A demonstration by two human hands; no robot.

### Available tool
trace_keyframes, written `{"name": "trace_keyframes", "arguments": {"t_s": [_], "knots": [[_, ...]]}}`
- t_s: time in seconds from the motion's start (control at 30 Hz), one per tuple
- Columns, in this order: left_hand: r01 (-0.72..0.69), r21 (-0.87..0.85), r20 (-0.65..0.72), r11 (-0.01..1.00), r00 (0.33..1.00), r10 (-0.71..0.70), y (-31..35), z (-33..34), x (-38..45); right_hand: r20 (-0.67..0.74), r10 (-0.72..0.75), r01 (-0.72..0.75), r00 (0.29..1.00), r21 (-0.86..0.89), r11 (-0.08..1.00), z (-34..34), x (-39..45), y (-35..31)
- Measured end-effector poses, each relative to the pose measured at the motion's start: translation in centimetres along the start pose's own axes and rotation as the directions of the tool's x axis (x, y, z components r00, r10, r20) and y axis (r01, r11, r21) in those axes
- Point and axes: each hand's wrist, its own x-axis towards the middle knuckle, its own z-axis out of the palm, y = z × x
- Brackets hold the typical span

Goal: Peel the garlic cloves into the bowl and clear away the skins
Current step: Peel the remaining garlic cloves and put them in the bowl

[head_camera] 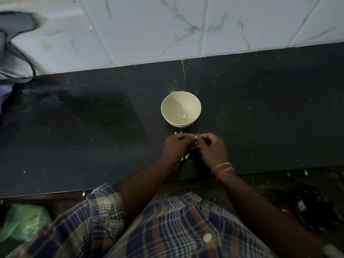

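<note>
Garlic clove (196, 138), as I see it from the head camera, is pinched between both sets of fingertips just at 6 o'clock of the bowl (168, 107); only a pale papery scrap of its skin shows above the fingers, the rest hidden, so I cannot tell how much is peeled; my left hand (176, 146) is curled closed on it from 9 o'clock, my right hand (212, 148) closed on it from 3 o'clock, pink bands (222, 169) on that wrist; the cream bowl stands upright on the dark counter (74, 136) and holds one small yellowish peeled clove (184, 116) near its 5 o'clock wall; loose white skins (186, 156) lie on the counter beneath the hands, a few more (178, 132) just at 12 o'clock of the left knuckles.
</note>
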Motion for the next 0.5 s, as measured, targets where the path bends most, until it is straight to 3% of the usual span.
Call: {"name": "trace_keyframes", "arguments": {"t_s": [0.23, 0.5], "knots": [[-0.028, -0.043, -0.053, 0.999, 0.998, 0.026, 0.5, -1.3, -0.8, 0.022, -0.034, 0.031, 0.999, 0.092, 0.995, 1.1, -0.3, -1.2], [-0.126, 0.175, -0.168, 0.977, 0.973, 0.155, 1.1, -1.5, -1.8, 0.036, -0.073, 0.068, 0.997, 0.13, 0.989, 1.9, -0.6, -2.0]]}}
